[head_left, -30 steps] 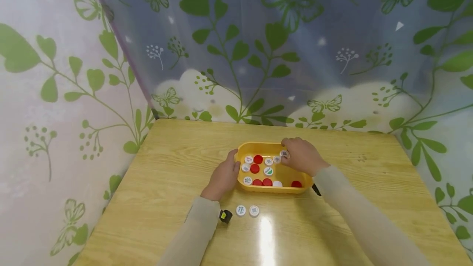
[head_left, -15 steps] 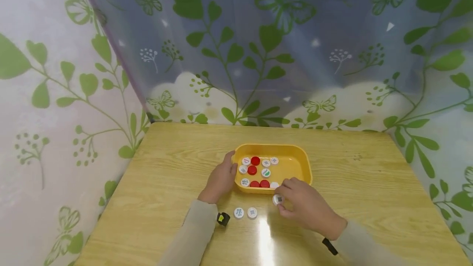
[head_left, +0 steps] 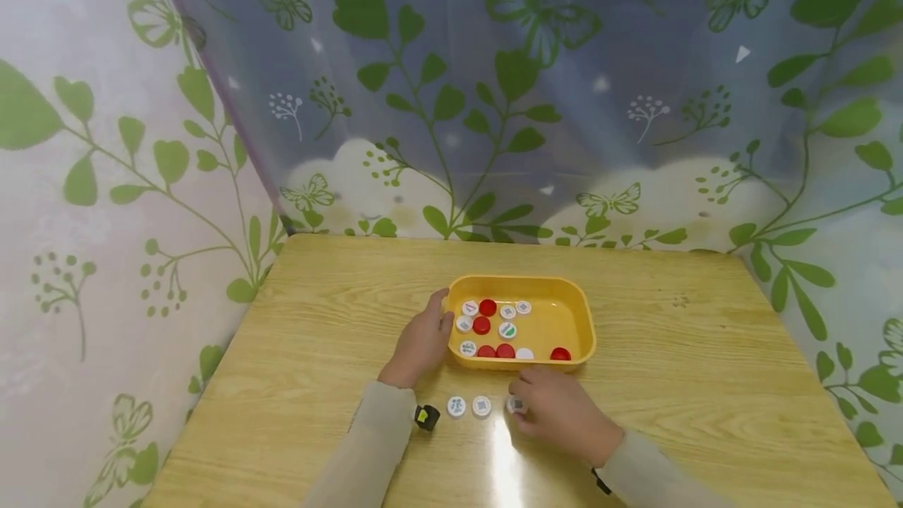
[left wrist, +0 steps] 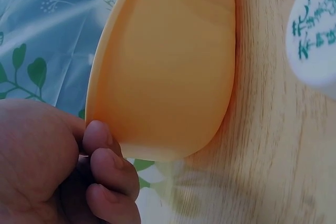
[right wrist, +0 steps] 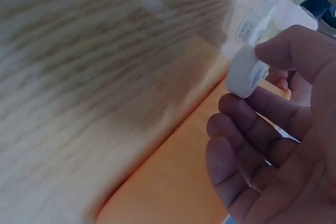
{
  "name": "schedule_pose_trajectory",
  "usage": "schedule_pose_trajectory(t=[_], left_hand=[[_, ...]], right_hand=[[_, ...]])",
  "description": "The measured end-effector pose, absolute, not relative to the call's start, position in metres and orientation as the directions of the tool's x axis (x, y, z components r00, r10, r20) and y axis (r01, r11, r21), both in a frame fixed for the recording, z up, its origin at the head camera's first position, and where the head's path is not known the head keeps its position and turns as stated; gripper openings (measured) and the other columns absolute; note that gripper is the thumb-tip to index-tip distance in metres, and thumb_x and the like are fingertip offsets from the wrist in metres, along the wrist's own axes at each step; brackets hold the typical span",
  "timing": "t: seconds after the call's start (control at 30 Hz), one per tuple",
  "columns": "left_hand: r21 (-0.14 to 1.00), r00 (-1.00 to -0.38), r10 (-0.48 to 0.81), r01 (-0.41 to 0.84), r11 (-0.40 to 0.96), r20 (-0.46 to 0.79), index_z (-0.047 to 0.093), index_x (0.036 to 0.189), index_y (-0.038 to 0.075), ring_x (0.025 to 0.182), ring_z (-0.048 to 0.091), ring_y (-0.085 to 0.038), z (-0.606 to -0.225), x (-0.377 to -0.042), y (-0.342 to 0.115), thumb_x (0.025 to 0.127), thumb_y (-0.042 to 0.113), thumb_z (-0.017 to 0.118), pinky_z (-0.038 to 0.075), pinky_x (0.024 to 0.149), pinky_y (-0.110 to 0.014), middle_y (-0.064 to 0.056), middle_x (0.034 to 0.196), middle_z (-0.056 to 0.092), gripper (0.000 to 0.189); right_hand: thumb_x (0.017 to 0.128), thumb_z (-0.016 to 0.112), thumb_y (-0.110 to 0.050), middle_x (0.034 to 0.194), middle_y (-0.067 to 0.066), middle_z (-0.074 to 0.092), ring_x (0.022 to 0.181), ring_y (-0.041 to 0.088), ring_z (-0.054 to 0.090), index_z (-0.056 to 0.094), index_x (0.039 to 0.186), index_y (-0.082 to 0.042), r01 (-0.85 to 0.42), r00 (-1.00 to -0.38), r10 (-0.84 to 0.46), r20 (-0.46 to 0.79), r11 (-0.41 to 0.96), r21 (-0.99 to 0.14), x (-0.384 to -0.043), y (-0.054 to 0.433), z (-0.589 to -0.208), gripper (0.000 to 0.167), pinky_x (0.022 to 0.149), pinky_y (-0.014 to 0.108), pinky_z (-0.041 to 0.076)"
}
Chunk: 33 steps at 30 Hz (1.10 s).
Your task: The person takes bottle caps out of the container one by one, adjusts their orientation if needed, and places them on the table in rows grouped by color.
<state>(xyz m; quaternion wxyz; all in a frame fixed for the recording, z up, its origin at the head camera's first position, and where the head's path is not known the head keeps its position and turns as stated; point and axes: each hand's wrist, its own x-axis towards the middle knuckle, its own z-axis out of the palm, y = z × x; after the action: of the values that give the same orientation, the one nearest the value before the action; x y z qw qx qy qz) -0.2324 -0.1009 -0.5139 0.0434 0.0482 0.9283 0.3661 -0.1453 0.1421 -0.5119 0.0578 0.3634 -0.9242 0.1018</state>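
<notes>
white cap [head_left: 516,404] could bump the next cap [head_left: 482,407] at left
right hand [head_left: 563,415] pinches it; sliding too far would cause this. left hand [head_left: 419,345] has fingers clamped on tray [head_left: 494,364].

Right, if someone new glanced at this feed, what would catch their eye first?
Probably the bright yellow tray in the middle of the table, with red caps and white ones inside. Next, the right hand in front of it, pinching a white cap beside two others. Behind the table, the leaf-and-butterfly backdrop stands out too.
</notes>
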Motion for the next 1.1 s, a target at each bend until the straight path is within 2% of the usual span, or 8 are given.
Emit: schedule_pose_trajectory(t=[0.1,0.17,0.33,0.43,0.63,1.1], left_hand=[[0.686,-0.99,0.128,0.052,0.725,-0.06,0.032,0.16,0.013,0.081,0.064,-0.022,-0.514,-0.233,-0.099,0.112,0.027,0.045,0.053,0.076,-0.04,-0.011,0.094,0.07,0.052],[0.683,-0.989,0.131,0.053,0.728,-0.063,0.032,0.16,0.012,0.075,0.06,-0.019,-0.514,-0.233,-0.099,0.112,0.027,0.045,0.05,0.072,-0.037,-0.009,0.09,0.068,0.052],[0.677,-0.99,0.133,0.067,0.733,-0.047,0.032,0.16,0.011,0.078,0.061,-0.019,-0.512,-0.232,-0.099,0.112,0.027,0.045,0.05,0.073,-0.036,-0.012,0.104,0.072,0.052],[0.679,-0.99,0.134,0.067,0.731,-0.047,0.032,0.16,0.012,0.073,0.059,-0.018,-0.512,-0.233,-0.099,0.112,0.027,0.045,0.049,0.069,-0.034,-0.009,0.093,0.07,0.052],[0.688,-0.989,0.136,0.06,0.723,-0.056,0.031,0.16,0.011,0.06,0.051,-0.017,-0.511,-0.232,-0.101,0.112,0.026,0.046,0.043,0.057,-0.031,-0.003,0.07,0.053,0.052],[0.695,-0.991,0.122,0.051,0.717,-0.054,0.032,0.16,0.012,0.057,0.05,-0.016,-0.511,-0.232,-0.103,0.112,0.026,0.047,0.042,0.054,-0.029,-0.002,0.068,0.051,0.053]], right_hand=[[0.085,0.078,-0.024,0.079,-0.011,0.051,0.072,0.007,0.044,0.065,0.083,-0.018,-0.669,-0.743,-0.652,0.151,0.725,-0.161,-0.147,0.137,-0.517,0.013,0.062,0.024,0.043],[0.084,0.077,-0.024,0.08,-0.011,0.052,0.072,0.007,0.045,0.067,0.084,-0.018,-0.664,-0.747,-0.651,0.133,0.727,-0.174,-0.147,0.135,-0.52,0.012,0.062,0.024,0.044],[0.083,0.076,-0.023,0.081,-0.011,0.055,0.073,0.008,0.047,0.069,0.085,-0.017,-0.663,-0.748,-0.652,0.122,0.725,-0.186,-0.148,0.129,-0.522,0.009,0.062,0.025,0.045],[0.083,0.077,-0.023,0.082,-0.01,0.055,0.073,0.008,0.047,0.07,0.085,-0.017,-0.656,-0.754,-0.645,0.123,0.733,-0.178,-0.149,0.126,-0.521,0.01,0.062,0.026,0.045],[0.081,0.079,-0.022,0.083,-0.009,0.054,0.072,0.008,0.047,0.07,0.084,-0.016,-0.653,-0.757,-0.64,0.127,0.737,-0.178,-0.151,0.123,-0.521,0.011,0.061,0.026,0.045],[0.082,0.08,-0.024,0.086,-0.009,0.054,0.075,0.008,0.047,0.069,0.088,-0.016,-0.637,-0.77,-0.628,0.111,0.746,-0.197,-0.151,0.121,-0.524,0.015,0.061,0.025,0.044]])
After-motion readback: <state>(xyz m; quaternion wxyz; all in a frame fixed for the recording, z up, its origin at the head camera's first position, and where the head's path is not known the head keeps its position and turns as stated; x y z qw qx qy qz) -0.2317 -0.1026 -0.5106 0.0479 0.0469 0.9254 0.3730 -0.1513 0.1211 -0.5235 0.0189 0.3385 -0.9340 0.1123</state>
